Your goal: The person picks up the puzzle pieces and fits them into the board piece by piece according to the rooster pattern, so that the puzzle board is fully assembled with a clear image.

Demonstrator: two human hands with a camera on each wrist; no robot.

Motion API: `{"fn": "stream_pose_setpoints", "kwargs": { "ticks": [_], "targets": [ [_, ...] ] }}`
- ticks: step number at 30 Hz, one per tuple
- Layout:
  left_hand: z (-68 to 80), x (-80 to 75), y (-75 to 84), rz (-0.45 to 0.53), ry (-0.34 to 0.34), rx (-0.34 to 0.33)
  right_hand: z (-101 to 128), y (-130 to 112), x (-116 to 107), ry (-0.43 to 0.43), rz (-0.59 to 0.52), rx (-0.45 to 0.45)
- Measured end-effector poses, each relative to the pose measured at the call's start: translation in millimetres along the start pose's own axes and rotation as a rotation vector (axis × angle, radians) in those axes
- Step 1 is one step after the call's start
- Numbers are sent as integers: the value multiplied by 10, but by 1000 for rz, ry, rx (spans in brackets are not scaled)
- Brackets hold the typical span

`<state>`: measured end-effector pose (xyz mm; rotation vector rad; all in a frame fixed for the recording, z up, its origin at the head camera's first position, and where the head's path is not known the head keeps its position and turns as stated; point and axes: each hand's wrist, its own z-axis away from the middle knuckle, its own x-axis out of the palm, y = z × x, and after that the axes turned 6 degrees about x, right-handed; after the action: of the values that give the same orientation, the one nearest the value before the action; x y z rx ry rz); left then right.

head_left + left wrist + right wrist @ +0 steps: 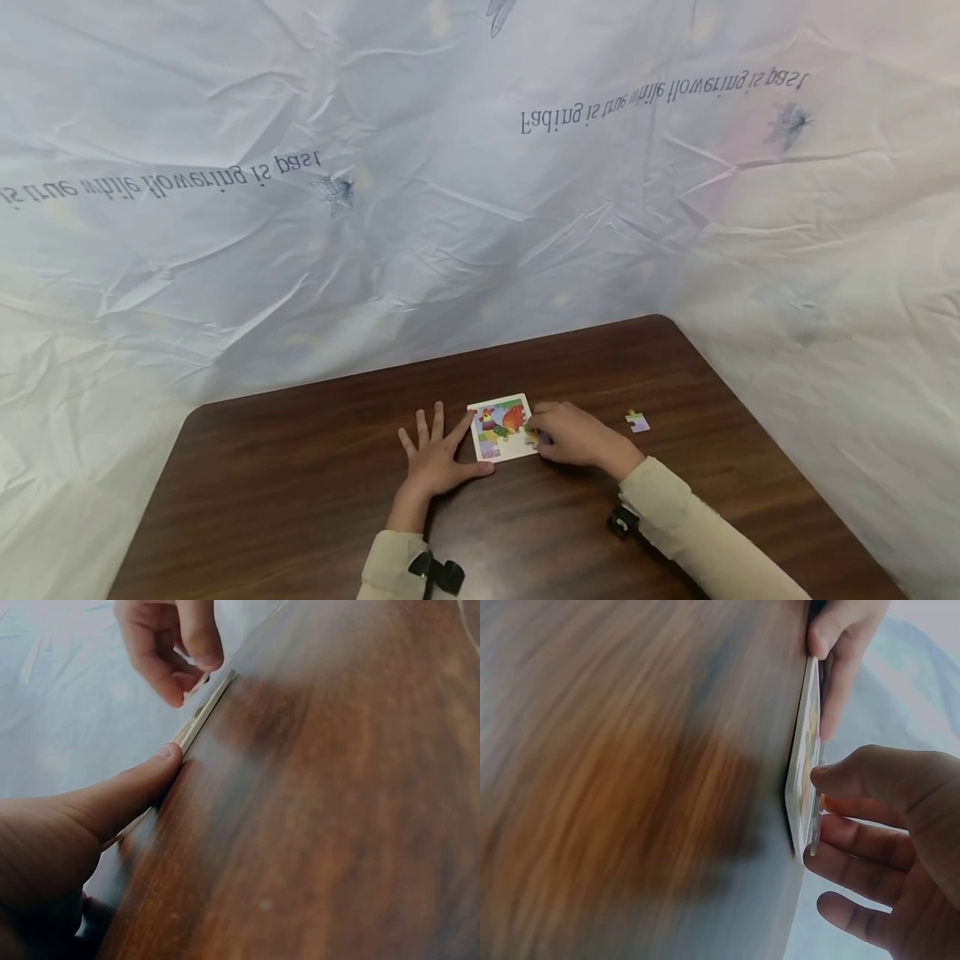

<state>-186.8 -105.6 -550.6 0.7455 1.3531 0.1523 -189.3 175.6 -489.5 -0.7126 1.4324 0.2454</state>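
A small jigsaw puzzle board with a white frame lies on the table, showing a colourful rooster picture with a blank patch at its lower right. My left hand is spread flat at its left side. The index fingertip touches the upper left corner and the thumb presses the near edge. Over the board's right side, my right hand pinches a puzzle piece between thumb and fingers; in the head view the fingers partly hide it. Another puzzle piece, purple and yellow, lies loose to the right of that hand.
The dark brown wooden table has rounded far corners. A pale printed cloth hangs behind it and along the sides. Each forearm wears a black strap near the cream sleeve cuff.
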Motion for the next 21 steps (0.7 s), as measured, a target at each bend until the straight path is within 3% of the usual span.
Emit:
{"fn": "stream_pose_setpoints", "kwargs": {
  "ticks": [11,21],
  "targets": [
    [-3,-10,-3,14,-5,4,-187,-140,95,-35,-57,-40],
    [-8,-1,-1,0,3,16,-288,-244,143,-21,-10,-87]
  ]
}}
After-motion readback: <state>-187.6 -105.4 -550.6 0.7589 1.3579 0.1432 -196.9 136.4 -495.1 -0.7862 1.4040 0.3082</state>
